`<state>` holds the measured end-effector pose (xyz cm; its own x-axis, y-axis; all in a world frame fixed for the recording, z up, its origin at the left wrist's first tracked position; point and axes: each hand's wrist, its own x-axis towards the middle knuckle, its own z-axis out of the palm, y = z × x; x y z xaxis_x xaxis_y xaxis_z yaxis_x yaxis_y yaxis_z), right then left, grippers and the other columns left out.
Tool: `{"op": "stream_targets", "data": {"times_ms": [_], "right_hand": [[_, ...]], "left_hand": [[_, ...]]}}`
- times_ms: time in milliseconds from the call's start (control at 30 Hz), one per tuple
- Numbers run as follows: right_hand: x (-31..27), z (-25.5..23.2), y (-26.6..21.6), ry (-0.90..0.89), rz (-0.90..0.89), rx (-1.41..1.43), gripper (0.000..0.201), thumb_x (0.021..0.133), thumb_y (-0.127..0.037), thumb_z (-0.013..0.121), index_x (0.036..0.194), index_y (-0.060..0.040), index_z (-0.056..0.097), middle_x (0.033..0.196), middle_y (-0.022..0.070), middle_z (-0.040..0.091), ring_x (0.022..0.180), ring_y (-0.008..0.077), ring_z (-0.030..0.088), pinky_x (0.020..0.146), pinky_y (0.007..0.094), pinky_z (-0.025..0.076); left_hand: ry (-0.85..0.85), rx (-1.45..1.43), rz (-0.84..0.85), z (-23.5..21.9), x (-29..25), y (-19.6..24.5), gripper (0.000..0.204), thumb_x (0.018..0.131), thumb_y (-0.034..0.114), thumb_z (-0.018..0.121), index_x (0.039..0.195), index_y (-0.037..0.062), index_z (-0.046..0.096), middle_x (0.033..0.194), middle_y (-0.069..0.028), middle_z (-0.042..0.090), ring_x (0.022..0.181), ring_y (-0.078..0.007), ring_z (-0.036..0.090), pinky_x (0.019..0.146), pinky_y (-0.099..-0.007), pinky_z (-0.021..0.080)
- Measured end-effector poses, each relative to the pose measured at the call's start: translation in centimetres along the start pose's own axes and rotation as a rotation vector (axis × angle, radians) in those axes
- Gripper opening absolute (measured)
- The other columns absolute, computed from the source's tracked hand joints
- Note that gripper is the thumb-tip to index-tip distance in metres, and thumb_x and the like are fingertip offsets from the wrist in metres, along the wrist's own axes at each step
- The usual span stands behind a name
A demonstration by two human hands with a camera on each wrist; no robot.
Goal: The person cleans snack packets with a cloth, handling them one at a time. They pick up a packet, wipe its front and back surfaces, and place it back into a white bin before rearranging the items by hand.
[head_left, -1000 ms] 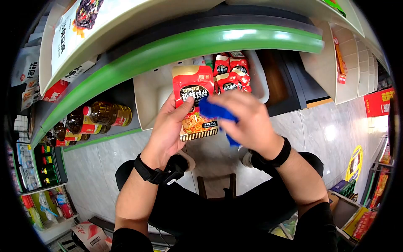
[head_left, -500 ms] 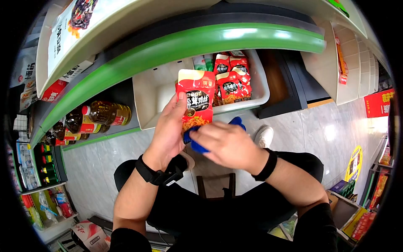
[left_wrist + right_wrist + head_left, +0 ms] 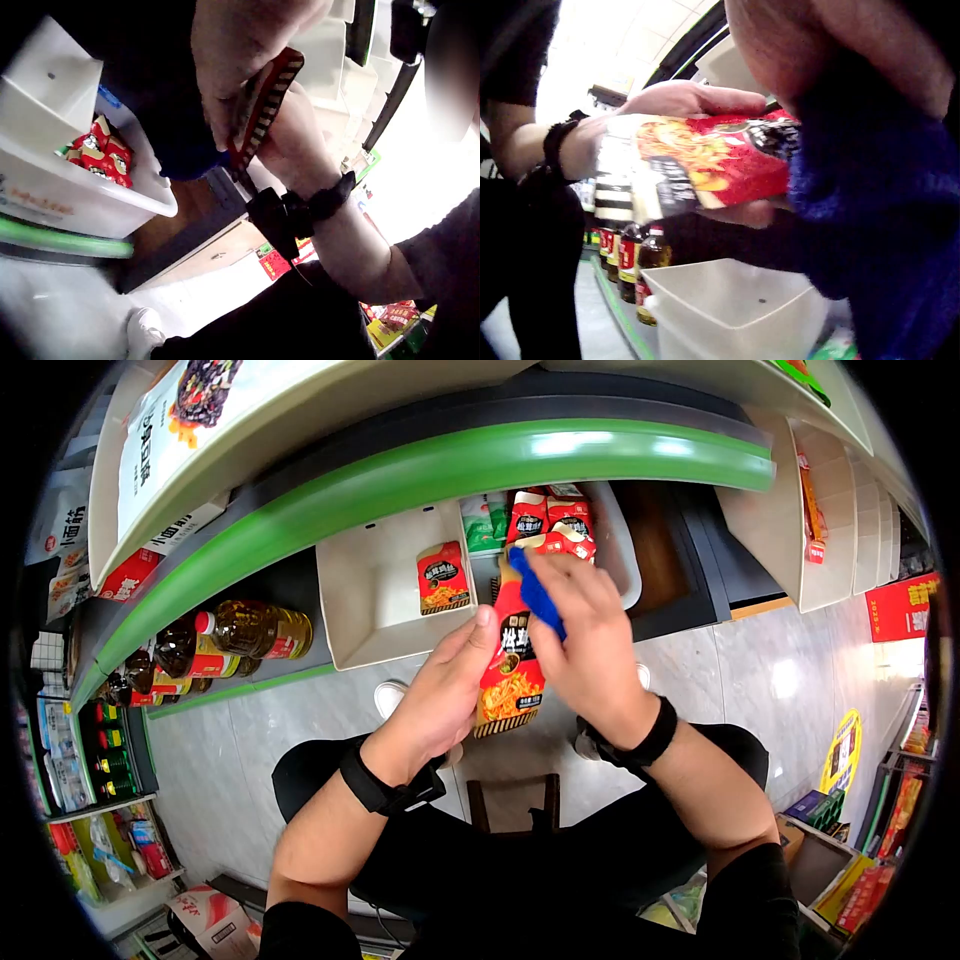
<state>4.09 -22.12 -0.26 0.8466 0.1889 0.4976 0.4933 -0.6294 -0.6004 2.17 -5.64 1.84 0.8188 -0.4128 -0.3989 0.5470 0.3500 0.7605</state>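
Under green edging (image 3: 450, 470), the right hand (image 3: 597, 645), clutching blue cloth (image 3: 538, 596), has moved up the food pouch (image 3: 512, 692) the left hand (image 3: 443, 685) grips, apparently wiping.

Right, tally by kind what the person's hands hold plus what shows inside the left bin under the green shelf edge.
Red packets: 2, one in the left hand, the other packet lying in the bin
Blue cloth: 1, in the right hand
Total: 3

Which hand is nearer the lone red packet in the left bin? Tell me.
Left. The left hand, gripping another packet, is just in front of the lone red packet; the right hand, holding a blue cloth, is farther off to the right.
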Motion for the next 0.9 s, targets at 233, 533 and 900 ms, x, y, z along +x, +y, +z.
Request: {"op": "stream_targets", "data": {"times_ms": [233, 533, 900], "right_hand": [[-0.9, 0.5, -1.1, -0.036, -0.073, -0.054, 0.059, 0.073, -0.005, 0.070, 0.131, -0.0005, 0.057, 0.122, 0.0146, 0.058, 0.104, 0.0339, 0.054, 0.094, 0.0413, 0.046], [-2.4, 1.8, -2.9, -0.203, -0.279, 0.039, 0.060, 0.069, -0.016, 0.075, 0.126, -0.0046, 0.062, 0.123, 0.0080, 0.060, 0.103, 0.0260, 0.059, 0.091, 0.0345, 0.052], [-2.3, 0.1, -1.8, -0.435, -0.308, 0.083, 0.037, 0.070, -0.020, 0.077, 0.104, -0.0064, 0.068, 0.104, 0.0087, 0.066, 0.092, 0.0268, 0.065, 0.079, 0.0369, 0.055]], "left_hand": [[-0.049, -0.101, -0.022, 0.1, 0.0, -0.4, 0.075, 0.101, 0.062, 0.027, 0.147, 0.0034, 0.037, 0.144, -0.0125, 0.046, 0.131, -0.0228, 0.049, 0.110, -0.0430, 0.042], [0.040, -0.318, -0.096, -2.6, 0.5, 0.9, 0.074, 0.098, 0.069, 0.035, 0.135, 0.0066, 0.051, 0.123, -0.0118, 0.064, 0.111, -0.0219, 0.064, 0.096, -0.0370, 0.052], [0.243, -0.118, 0.164, -3.7, 1.1, 2.4, 0.033, 0.104, 0.030, 0.052, 0.124, 0.0038, 0.054, 0.114, -0.0111, 0.068, 0.097, -0.0198, 0.070, 0.083, -0.0371, 0.060]]}}
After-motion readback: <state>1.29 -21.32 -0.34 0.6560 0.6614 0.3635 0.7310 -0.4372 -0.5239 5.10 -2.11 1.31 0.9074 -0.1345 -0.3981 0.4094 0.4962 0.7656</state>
